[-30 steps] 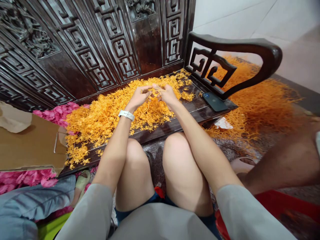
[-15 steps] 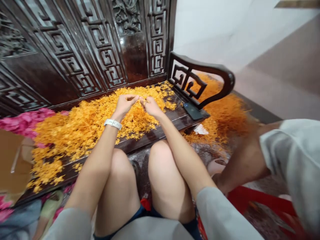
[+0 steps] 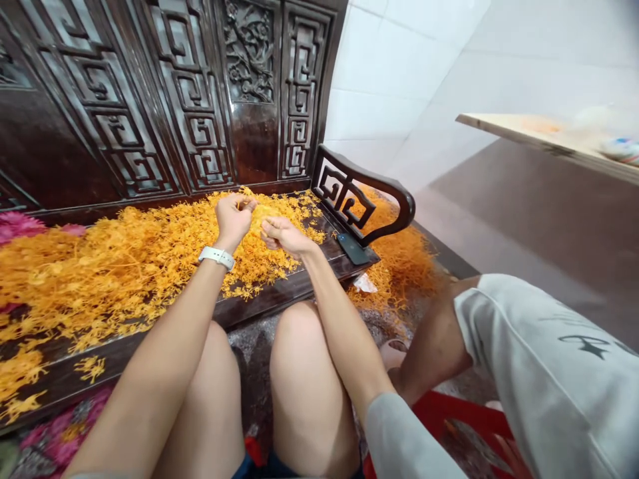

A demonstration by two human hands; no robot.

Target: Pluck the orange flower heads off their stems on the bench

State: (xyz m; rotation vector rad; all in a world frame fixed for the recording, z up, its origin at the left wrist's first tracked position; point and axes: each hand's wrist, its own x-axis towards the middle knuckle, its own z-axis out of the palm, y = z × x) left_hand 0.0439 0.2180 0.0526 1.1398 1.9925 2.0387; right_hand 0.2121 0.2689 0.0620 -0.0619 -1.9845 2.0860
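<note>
My left hand (image 3: 233, 218), with a white watch band (image 3: 216, 257) on its wrist, is closed in a pinch over the bench. Close to its right, my right hand (image 3: 282, 234) is closed too, thumb pressed on curled fingers. A small, slightly blurred yellow artificial flower piece (image 3: 259, 214) shows between the fingertips of the two hands; its exact shape is hard to make out. Below and around them spreads a thick heap of yellow-orange flower pieces (image 3: 134, 256) on the dark wooden bench (image 3: 197, 318).
A dark phone (image 3: 352, 249) lies by the carved armrest (image 3: 394, 194). Orange strands (image 3: 404, 266) pile on the floor beyond it. Pink flowers (image 3: 20, 227) are at far left. Another person's leg (image 3: 439, 326) is close at right, near a red stool (image 3: 449, 416). A wooden board (image 3: 524, 130) juts out upper right.
The view has swung to the right, bringing the wooden board into sight. My hands, which met at their fingertips, are now slightly apart.
</note>
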